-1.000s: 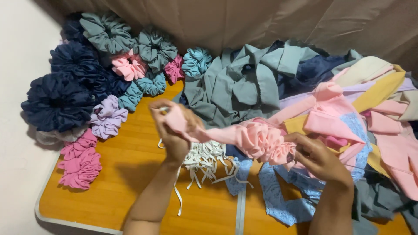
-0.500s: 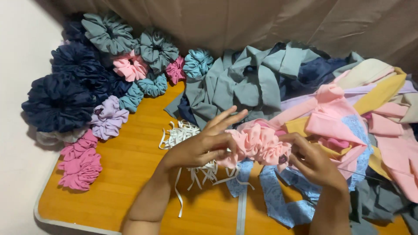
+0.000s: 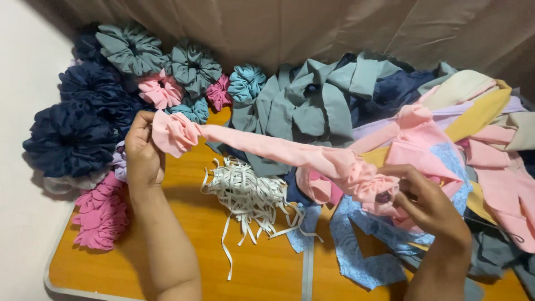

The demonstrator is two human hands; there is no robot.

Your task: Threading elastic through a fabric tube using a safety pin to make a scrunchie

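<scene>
Both hands are closed on the pink fabric tube, left hand at mid-left, right hand at lower right, stretching it taut above the bench.

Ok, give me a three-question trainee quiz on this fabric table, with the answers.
1. True or false: both hands grip the pink fabric tube.
2. What lies on the table below the tube?
3. The left hand is nearest to: A) dark blue scrunchies, B) grey fabric pile, C) blue lace strip.

Key: 1 true, the right hand holds the bunched end; 2 a heap of white elastic strips; 3 A.
</scene>
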